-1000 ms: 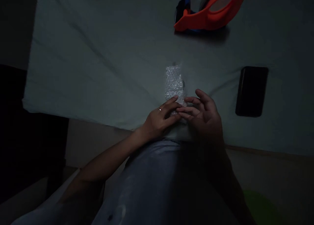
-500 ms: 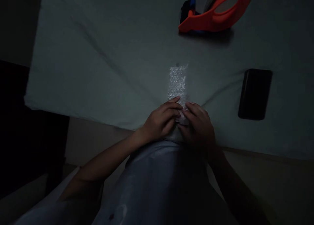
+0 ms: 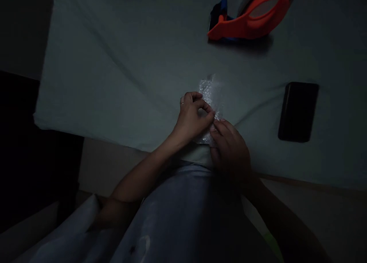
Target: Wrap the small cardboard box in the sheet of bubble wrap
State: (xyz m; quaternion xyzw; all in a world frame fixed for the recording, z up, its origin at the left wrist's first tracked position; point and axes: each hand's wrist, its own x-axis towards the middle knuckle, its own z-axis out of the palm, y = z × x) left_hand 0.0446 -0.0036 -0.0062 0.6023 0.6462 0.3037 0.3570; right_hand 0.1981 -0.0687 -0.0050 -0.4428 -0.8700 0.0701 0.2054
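Note:
A small strip of clear bubble wrap [image 3: 207, 90] lies near the front edge of the cloth-covered table, partly covered by both hands. My left hand [image 3: 192, 116] is over its left side, thumb and index finger pinched together on the wrap near its right edge. A ring shows on one of its fingers. My right hand [image 3: 231, 146] grips the lower right edge of the wrap, fingers bent and close to the left thumb. Whether anything is inside the wrap cannot be made out in the dim light.
An orange tape dispenser [image 3: 249, 26] with a roll of tape stands at the back right of the table [image 3: 129, 114]. A black rectangular box-like object [image 3: 298, 112] lies to the right of my hands. Dark furniture [image 3: 34, 156] is at the far left.
My left hand has moved up and turned, now pinching with thumb and index finger. The bubble wrap has shifted and its right side appears lifted. My right hand has barely moved.

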